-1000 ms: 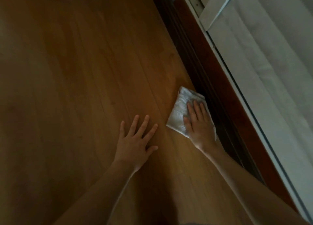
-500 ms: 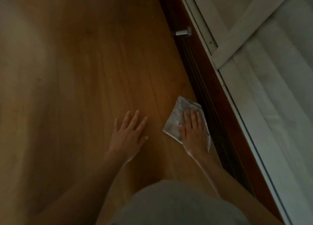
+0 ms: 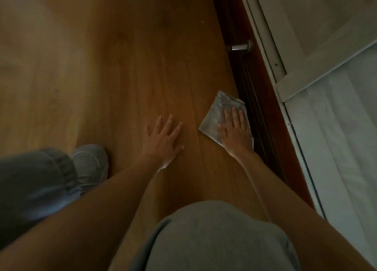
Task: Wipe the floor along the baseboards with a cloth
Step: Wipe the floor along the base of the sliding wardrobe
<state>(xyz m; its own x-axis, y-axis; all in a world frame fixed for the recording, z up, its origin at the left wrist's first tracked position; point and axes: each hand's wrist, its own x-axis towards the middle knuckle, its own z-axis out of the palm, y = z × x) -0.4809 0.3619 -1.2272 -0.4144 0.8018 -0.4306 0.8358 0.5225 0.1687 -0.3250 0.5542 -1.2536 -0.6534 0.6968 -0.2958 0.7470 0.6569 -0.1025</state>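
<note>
Pressing flat on a folded white cloth (image 3: pixel 216 117) with the right hand (image 3: pixel 235 133), fingers (image 3: pixel 234 115) straight and close together, palm down, nothing curled around the fabric. Lying on the wooden floor (image 3: pixel 142 66) under that hand and reaching out past the fingertips and to the thumb side, the cloth, with its far edge just beside the dark baseboard (image 3: pixel 251 99) (a grooved strip of dark wood, touching or not cannot be told in this dim light). Resting on the bare floor near the right hand, on its thumb side and apart from the cloth, the left hand (image 3: pixel 163 140), wide open, fingers spread, palm down, holding nothing. Beyond the right hand's fingertips, along the same baseboard, a small metal door stopper (image 3: pixel 240 47) sticking out sideways. On the little-finger side of the right hand, past the baseboard, a pale frame (image 3: pixel 271 52) and white curtain fabric (image 3: pixel 336 128). Behind the left hand, toward the wrist side, a gray sneaker (image 3: pixel 90 162) below a gray trouser cuff (image 3: pixel 59 168); between the two forearms, a knee in gray cloth (image 3: pixel 214 236) (blurred).
</note>
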